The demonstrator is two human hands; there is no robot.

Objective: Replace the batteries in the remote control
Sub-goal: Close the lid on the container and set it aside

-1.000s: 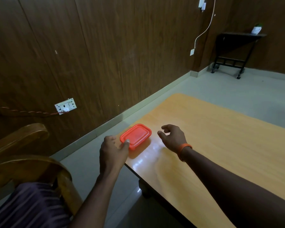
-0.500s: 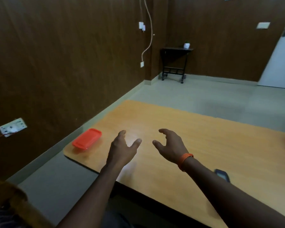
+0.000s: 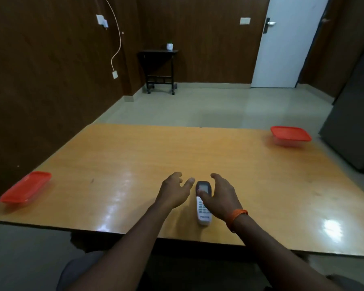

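Observation:
A white remote control [image 3: 202,208] with a dark screen end lies face up on the wooden table [image 3: 135,164], near the front edge. My left hand [image 3: 173,191] hovers just left of it, fingers spread and relaxed. My right hand [image 3: 221,196], with an orange band at the wrist, reaches over the remote's right side; its thumb lies over the remote's upper buttons, fingers loosely bent and not closed around it. No batteries are visible.
A red-lidded container [image 3: 25,187] sits at the table's left edge and another red-lidded container [image 3: 290,136] at the far right corner. Beyond the table are open floor, a small black side table [image 3: 158,68], a white door [image 3: 286,43] and a grey cabinet [image 3: 353,122].
My view has swung right from the left container to the table's middle. Both hands moved from beside the container to either side of the remote, which now lies between them.

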